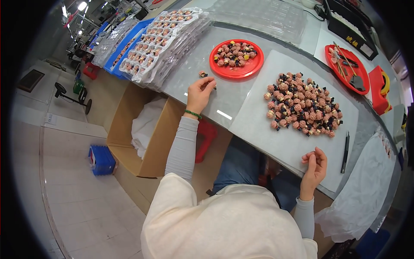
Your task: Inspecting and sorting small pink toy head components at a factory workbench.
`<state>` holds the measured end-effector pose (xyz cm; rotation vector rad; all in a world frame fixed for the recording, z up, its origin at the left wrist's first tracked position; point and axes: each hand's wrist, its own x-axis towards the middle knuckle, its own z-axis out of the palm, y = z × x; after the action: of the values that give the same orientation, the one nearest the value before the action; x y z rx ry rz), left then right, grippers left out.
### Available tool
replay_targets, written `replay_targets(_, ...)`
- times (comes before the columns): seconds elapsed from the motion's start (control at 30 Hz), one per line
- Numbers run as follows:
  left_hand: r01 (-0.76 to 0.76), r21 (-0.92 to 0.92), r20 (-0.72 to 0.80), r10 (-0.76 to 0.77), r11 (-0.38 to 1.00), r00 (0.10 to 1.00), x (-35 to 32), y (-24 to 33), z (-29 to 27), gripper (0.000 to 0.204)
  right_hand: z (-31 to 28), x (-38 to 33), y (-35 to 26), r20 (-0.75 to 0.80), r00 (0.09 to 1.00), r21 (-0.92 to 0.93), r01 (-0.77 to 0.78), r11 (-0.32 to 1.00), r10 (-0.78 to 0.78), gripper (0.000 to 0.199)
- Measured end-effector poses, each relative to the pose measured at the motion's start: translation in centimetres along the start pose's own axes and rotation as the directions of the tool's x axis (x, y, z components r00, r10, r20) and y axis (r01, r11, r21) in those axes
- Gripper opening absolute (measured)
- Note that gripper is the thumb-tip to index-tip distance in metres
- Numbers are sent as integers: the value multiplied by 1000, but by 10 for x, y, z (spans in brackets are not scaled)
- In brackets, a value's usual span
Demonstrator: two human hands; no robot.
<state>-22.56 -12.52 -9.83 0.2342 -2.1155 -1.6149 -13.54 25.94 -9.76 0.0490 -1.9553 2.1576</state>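
My left hand [199, 96], with a green bead bracelet at its wrist, is over the near left part of the grey table. Its fingers are pinched, and a small dark piece [214, 88] shows at the tips; the rest of it is hidden. Just beyond the fingers lies one small pink and black figurine [203, 74]. A red round plate [246, 74] holds more such figurines, some with yellow bits. On a white sheet [254, 108] to the right lies a large heap of pink and black figurines [304, 105]. My right hand [315, 170], fingers loosely bent and apart, holds nothing at the sheet's near edge.
Stacked clear trays of figurines [161, 41] stand far left beside a blue bin [125, 49]. A black pen [345, 152] lies right of the heap. Farther right are a red tray with sticks [364, 82] and a tape dispenser [379, 97]. An open cardboard box [157, 142] stands below left.
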Motion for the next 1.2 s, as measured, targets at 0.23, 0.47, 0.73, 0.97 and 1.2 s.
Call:
replay_targets(0.23, -31, 72, 37, 28, 997, 999, 7, -24, -4, 22, -1, -3, 3, 7, 1000, -8, 5, 1000, -5, 22)
replay_targets(0.47, -7, 90, 15, 5, 996, 1000, 4, -18, -6, 23, -2, -4, 0, 7, 1000, -7, 14, 1000, -14, 21)
replay_targets(0.73, -14, 7, -25, 14, 1000, 1000, 6, -31, -9, 21, -1, -3, -1, 13, 1000, 9, 25, 1000, -26, 22)
replay_targets(0.97, 18, -101, -153, -33, 995, 988, 2, -29, -13, 17, 4, -4, -38, -59, 917, 67, 398, 915, -395, 24)
replay_targets(1.2, 7, -135, -179, -31, 991, 983, 5, -28, -2, 16, 0, -27, -181, -386, 57, 366, 926, -97, -921, 16)
